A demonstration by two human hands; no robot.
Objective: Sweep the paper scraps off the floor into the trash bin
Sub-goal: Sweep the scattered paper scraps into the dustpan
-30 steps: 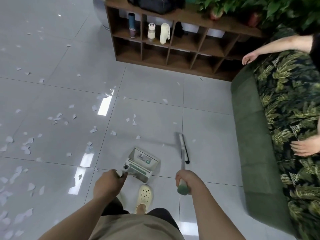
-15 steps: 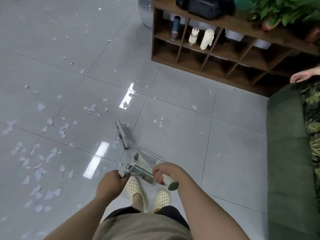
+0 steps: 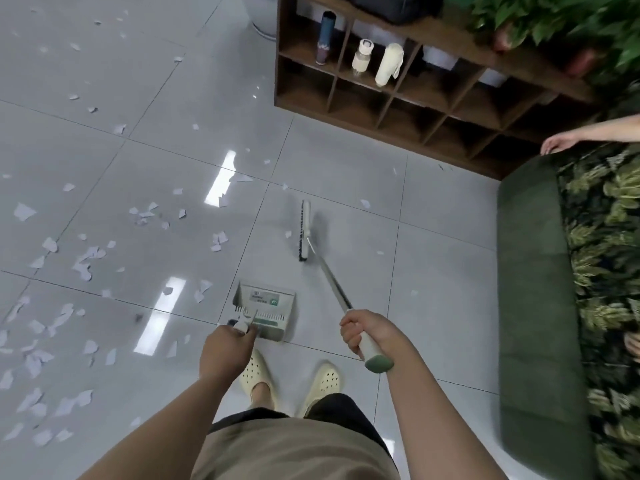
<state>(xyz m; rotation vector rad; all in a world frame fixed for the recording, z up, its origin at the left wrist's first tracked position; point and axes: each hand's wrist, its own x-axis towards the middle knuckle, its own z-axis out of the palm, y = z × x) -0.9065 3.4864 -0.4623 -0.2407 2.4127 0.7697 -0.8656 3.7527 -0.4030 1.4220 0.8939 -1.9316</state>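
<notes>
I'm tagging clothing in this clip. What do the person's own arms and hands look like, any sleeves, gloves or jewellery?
Both forearms are bare as far as the frame shows: no sleeves reach them. The left hand and the right hand wear no gloves, and no watch, ring or bracelet shows.

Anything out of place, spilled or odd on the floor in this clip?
Yes: torn paper scraps litter the grey tile floor, thickest at left. The dustpan in the left hand looks empty, and the broom in the right hand sits right of most scraps.
</notes>
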